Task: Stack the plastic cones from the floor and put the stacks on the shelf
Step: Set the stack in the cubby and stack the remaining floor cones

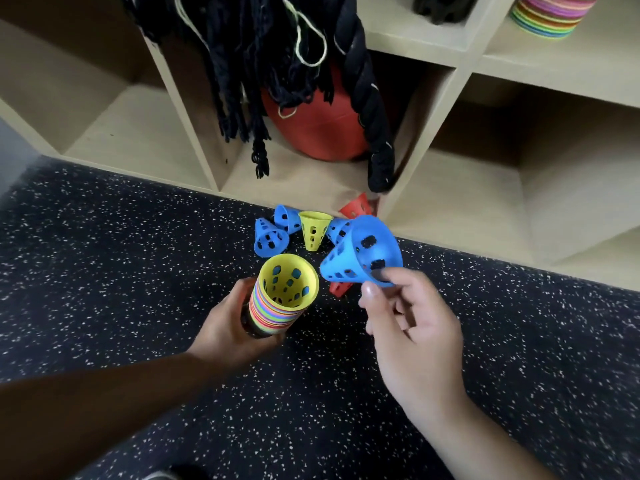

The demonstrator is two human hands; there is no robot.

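My left hand (228,327) wraps the stack (277,303). My right hand (412,337) pinches the blue cone (360,258) beside it. I should turn its narrow end down and drop it straight in.

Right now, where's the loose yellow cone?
Head view, centre: the loose yellow cone stands wide end up on the floor before the shelf, among blue cones, beyond the held stack.
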